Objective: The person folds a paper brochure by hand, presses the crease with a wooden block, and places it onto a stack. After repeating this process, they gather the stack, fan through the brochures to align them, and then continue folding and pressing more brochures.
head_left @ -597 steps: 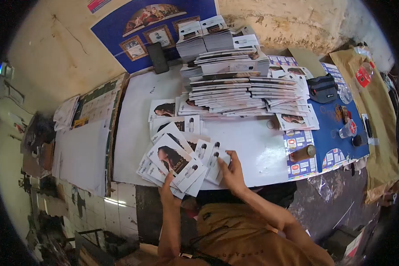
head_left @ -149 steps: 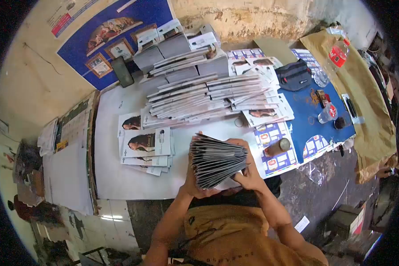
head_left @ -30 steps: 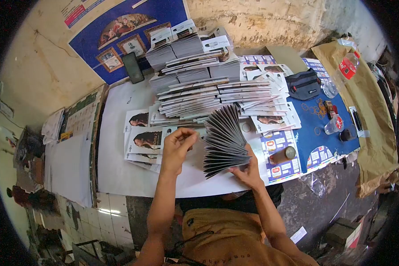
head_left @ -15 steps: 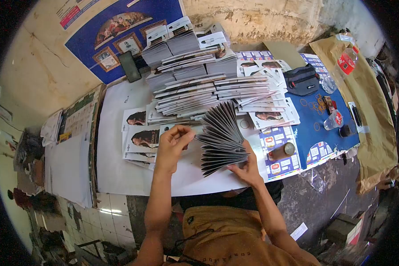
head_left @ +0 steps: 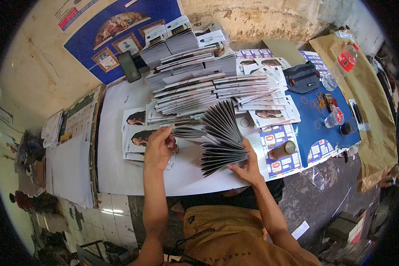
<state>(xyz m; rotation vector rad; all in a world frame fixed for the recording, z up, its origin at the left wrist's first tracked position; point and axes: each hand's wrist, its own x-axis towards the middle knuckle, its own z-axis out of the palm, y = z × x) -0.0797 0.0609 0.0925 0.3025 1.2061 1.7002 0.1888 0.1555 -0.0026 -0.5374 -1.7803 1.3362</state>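
A thick fan of dark-edged booklets (head_left: 224, 137) spreads out in my right hand (head_left: 249, 166), whose thumb and fingers grip its lower right end. To the left, my left hand (head_left: 160, 148) is closed on a thin bunch of booklets (head_left: 188, 132), pinched at its outer end. The bunch stretches from my left fingers to the left side of the fan. Beneath and behind my left hand lies a low pile of booklets (head_left: 139, 136), with a long-haired figure on the cover. My left hand hides part of that pile.
Tall stacks of booklets (head_left: 188, 95) rise behind my hands. Right of them are a brown jar (head_left: 283, 150), rubber bands (head_left: 318, 103), plastic cups (head_left: 334, 117), a dark pouch (head_left: 302, 79) and a bottle (head_left: 348, 57). A phone (head_left: 129, 66) leans at the back left.
My left hand has moved left, away from the fan, and now draws a thin bunch of booklets out with it. My right hand holds the fan in nearly the same place.
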